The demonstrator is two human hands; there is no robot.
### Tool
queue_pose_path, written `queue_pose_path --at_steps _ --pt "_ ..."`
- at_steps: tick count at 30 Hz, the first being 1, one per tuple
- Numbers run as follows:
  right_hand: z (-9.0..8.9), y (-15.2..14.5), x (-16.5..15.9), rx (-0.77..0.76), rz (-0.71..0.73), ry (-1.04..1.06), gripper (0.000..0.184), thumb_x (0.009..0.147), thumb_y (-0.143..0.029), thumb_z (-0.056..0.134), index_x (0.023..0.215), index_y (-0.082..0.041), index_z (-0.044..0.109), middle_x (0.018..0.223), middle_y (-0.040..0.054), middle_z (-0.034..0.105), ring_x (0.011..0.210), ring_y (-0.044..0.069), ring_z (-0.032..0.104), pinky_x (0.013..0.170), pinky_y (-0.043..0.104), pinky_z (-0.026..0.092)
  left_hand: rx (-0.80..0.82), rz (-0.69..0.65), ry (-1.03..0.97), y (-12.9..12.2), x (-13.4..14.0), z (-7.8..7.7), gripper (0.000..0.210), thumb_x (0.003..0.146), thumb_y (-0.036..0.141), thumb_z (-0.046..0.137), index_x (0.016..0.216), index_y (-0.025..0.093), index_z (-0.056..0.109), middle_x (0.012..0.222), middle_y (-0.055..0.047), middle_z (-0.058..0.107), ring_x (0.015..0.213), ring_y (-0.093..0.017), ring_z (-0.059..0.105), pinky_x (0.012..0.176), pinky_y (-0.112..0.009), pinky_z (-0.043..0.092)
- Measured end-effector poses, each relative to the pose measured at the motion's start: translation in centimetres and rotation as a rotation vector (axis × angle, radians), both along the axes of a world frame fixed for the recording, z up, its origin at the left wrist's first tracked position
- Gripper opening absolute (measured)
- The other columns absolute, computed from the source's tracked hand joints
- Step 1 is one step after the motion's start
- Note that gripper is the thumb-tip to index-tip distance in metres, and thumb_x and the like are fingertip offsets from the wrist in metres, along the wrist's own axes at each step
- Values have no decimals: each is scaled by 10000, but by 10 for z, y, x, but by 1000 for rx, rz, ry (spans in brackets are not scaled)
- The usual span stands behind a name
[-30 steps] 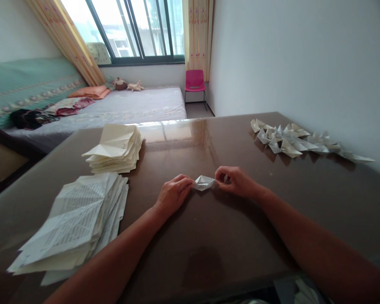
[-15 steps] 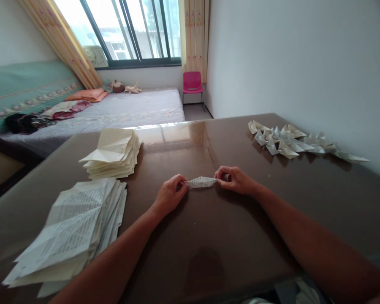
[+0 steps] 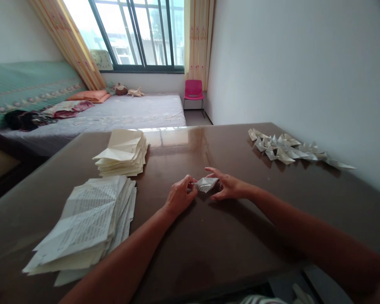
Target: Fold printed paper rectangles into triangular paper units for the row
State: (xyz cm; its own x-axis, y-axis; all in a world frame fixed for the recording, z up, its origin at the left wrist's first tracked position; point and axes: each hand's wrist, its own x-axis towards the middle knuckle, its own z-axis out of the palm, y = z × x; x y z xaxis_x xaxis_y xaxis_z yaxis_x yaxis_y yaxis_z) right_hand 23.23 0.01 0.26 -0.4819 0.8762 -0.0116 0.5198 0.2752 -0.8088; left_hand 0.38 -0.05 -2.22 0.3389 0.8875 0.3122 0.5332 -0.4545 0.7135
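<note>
Left hand (image 3: pixel 182 195) pinches the folded paper boat (image 3: pixel 206 184); right hand (image 3: pixel 228 185) spreads loosely alongside (touching? can't tell). Shaping, seemingly; wants gentleness next.

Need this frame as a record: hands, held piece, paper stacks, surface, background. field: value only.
left_hand: left hand, pinching one end of the folded paper
right_hand: right hand, fingers spread around the other end; contact unclear
stacks: printed sheets and cream sheets, on the left
right_side: cluster of folded paper shapes
surface: brown glossy table
background: bed, pink chair, window
</note>
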Motion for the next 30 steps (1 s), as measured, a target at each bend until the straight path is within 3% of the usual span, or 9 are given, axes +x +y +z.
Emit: queue_pose_path --at_steps 2,7,10,19,27,30 --pt "3 3 -8 17 -45 -6 989 541 -310 819 1392 -195 327 1167 98 605 729 118 591 645 241 475 16 -2 13 0 -1 1 117 785 198 534 891 201 585 782 13 662 633 -94 593 612 -189 453" --pt "-7 11 -20 -36 -76 279 511 643 -378 760 1075 -200 553 838 -14 648 673 113 580 611 220 456 6 25 -45 4 -5 0 91 795 202 522 868 204 575 854 7 679 671 -101 607 631 -199 468" --pt "-16 11 -19 -73 -118 359 379 647 -426 751 889 -184 587 768 -16 639 662 126 576 585 228 453 -21 54 -74 7 -8 -1 96 797 211 525 876 207 580 839 4 682 710 -118 625 636 -207 475" --pt "-26 17 -7 22 -215 294 333 696 -471 703 741 -156 607 759 8 654 632 120 535 578 231 423 -112 66 -90 10 -5 4 118 806 259 529 889 199 588 777 18 681 675 -116 633 630 -205 480" --pt "-28 21 -9 -81 -299 401 330 665 -441 735 700 -164 560 601 -40 567 511 79 432 476 206 314 -268 26 -263 15 -3 -3 161 841 334 526 896 185 549 858 -9 688 749 -127 650 683 -238 524" --pt "-27 20 -11 -110 -317 463 333 648 -423 747 694 -174 531 633 -33 591 525 83 459 482 208 334 -355 10 -406 14 1 0 208 835 385 540 882 183 525 889 -21 679 764 -134 646 674 -250 538"
